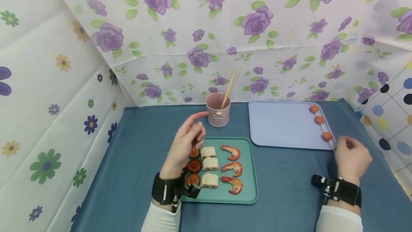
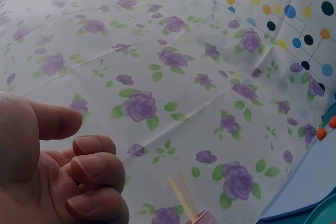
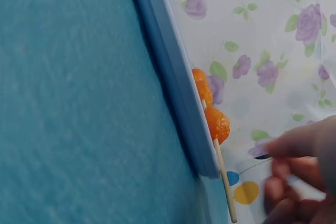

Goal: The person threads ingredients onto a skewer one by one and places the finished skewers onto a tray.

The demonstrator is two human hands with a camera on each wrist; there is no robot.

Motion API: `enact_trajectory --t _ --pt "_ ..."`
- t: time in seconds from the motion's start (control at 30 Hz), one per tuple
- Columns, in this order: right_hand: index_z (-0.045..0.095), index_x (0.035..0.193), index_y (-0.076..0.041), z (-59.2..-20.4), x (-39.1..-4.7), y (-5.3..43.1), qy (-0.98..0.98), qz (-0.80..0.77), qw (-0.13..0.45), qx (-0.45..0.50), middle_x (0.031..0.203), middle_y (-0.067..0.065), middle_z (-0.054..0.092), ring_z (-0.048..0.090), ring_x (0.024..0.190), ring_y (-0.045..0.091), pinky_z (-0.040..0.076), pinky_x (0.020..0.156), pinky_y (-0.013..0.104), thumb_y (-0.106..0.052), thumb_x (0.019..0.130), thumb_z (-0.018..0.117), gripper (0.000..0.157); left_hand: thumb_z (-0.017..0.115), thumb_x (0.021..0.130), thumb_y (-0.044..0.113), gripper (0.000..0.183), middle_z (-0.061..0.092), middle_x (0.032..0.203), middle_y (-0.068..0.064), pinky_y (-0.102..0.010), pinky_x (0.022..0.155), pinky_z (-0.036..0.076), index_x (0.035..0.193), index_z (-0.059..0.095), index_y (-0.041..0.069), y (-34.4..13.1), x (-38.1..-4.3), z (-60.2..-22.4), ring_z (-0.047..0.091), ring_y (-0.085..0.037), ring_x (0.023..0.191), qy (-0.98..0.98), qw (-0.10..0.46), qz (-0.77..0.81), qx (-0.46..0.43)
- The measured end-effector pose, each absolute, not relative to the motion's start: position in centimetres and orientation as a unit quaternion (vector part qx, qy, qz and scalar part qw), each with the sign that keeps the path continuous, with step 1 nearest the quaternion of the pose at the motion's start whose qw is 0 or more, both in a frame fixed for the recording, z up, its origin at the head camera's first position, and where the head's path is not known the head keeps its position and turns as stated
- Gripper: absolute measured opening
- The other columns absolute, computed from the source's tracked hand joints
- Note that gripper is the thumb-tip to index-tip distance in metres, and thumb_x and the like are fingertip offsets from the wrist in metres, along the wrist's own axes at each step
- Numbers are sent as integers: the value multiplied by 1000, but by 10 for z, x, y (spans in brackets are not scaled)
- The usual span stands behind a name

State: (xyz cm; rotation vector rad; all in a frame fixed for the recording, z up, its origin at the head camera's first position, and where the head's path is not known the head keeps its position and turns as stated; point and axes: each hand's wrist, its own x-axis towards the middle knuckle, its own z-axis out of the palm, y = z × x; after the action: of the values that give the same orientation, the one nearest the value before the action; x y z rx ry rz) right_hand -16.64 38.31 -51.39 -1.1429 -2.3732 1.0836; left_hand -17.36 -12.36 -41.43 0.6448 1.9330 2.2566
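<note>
A skewer with three orange balls (image 1: 319, 120) lies along the right side of the pale blue tray (image 1: 280, 124), its bare wooden end sticking out past the near rim. Close to that end is my right hand (image 1: 352, 156), fingers bent. In the right wrist view the stick (image 3: 224, 182) stands apart from the blurred fingers (image 3: 294, 148), which hold nothing. My left hand (image 1: 183, 142) hovers over the green tray (image 1: 247, 160), index finger pointing toward the pink bucket (image 1: 218, 121) and the others loosely curled. Nothing is in its fingers (image 2: 97, 169).
On the green tray sit brown mushroom caps (image 1: 194, 166), three white blocks (image 1: 210, 164) and three shrimp (image 1: 233, 169). Thin wooden sticks (image 1: 229, 88) lean in the bucket. A flowered cloth (image 1: 199, 58) hangs behind the blue table (image 1: 283, 185), with patterned cloths at both sides.
</note>
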Motion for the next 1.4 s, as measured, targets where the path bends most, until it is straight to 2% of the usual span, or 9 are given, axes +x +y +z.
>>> enact_trajectory --t 0.1,0.23,0.4,0.57,0.73,0.9,1.03,1.17,1.4 --pt "72 142 -18 -512 -171 380 -795 393 211 -412 134 9 72 61 113 22 44 88 33 -46 107 51 50 40 119 26 48 38 76 -6 -28 52 29 158 42 -1 -124 -175 -415 33 -15 55 634 46 742 211" --pt "75 140 -20 -510 -172 377 -781 411 234 -408 127 2 74 58 101 9 40 80 21 -48 106 55 48 41 119 27 48 38 76 -6 -27 53 29 158 42 -1 -125 -175 -415 34 -15 55 632 45 746 205" --pt "75 138 -19 -510 -172 372 -782 417 240 -397 118 -2 74 56 94 4 39 75 19 -47 107 56 46 40 119 26 47 39 76 -6 -32 52 27 157 43 0 -126 -175 -415 34 -15 54 632 46 747 203" --pt "76 137 -23 -501 -175 365 -780 444 242 -370 114 -10 72 57 98 5 39 78 20 -50 106 60 44 41 119 27 44 39 76 -7 -36 53 26 156 47 5 -127 -175 -416 33 -16 54 637 43 745 193" --pt "73 140 -18 -492 -178 344 -826 447 184 -289 114 0 72 62 93 6 45 72 22 -52 108 56 50 42 118 29 46 40 76 -5 -28 54 29 156 48 4 -130 -175 -416 34 -16 55 640 46 746 181" --pt "70 142 -11 -484 -187 307 -872 450 132 -139 113 12 70 64 87 7 47 70 24 -49 113 51 51 43 118 29 44 40 76 -5 -36 54 25 155 50 5 -134 -178 -417 33 -18 55 638 41 749 172" --pt "65 147 -12 -470 -207 273 -870 486 64 -55 120 15 68 64 95 17 50 73 27 -51 113 48 54 44 118 31 42 39 76 -5 -35 54 25 152 54 10 -136 -190 -414 33 -17 55 655 41 739 151" --pt "62 150 -10 -456 -231 244 -856 517 6 -1 119 16 67 66 95 21 52 74 30 -49 114 49 54 45 118 32 38 38 77 -6 -35 57 27 151 56 17 -135 -209 -411 34 -17 58 679 52 720 130" --pt "61 150 -8 -450 -261 209 -845 531 -42 54 117 22 67 68 94 25 52 75 32 -42 114 54 50 45 118 30 39 40 76 -4 -31 57 30 153 54 17 -132 -240 -411 33 -16 58 728 73 674 100"
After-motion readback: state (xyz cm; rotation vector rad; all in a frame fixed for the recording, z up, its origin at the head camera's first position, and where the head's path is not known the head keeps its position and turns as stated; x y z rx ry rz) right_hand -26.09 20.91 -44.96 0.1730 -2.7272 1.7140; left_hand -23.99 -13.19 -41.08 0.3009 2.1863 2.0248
